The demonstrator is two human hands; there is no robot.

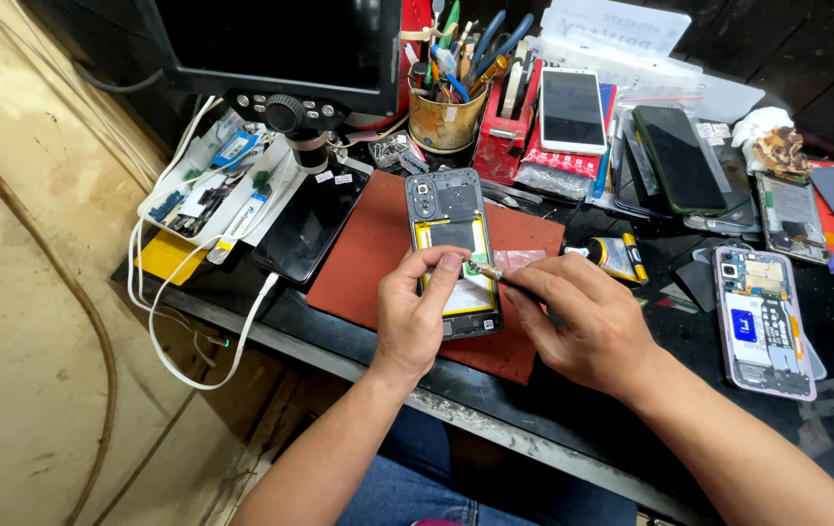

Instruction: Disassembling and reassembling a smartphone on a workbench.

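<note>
Your left hand point(415, 312) lies curled over the lower half of the opened phone point(451, 244), thumb pressed to its middle, pinning it face-down on the red mat point(368, 244) at the centre of the surface point(573, 409). Your right hand point(573, 317) is closed around a slim metal-tipped tool point(485, 271), whose tip touches the phone's right edge just beside your thumb. That tip works right next to the yellow-bordered battery area; if it slips inward, I'd judge it could gouge the battery or a flex cable, or jab your thumb. Too much prying force could skid the phone off the mat, since only one hand steadies it. At 3 o'clock another stripped phone point(762, 321) lies with its board exposed near your right forearm; a sudden sweep could knock it. The small tube point(616, 255) at 2 o'clock sits close enough to be bumped too.
</note>
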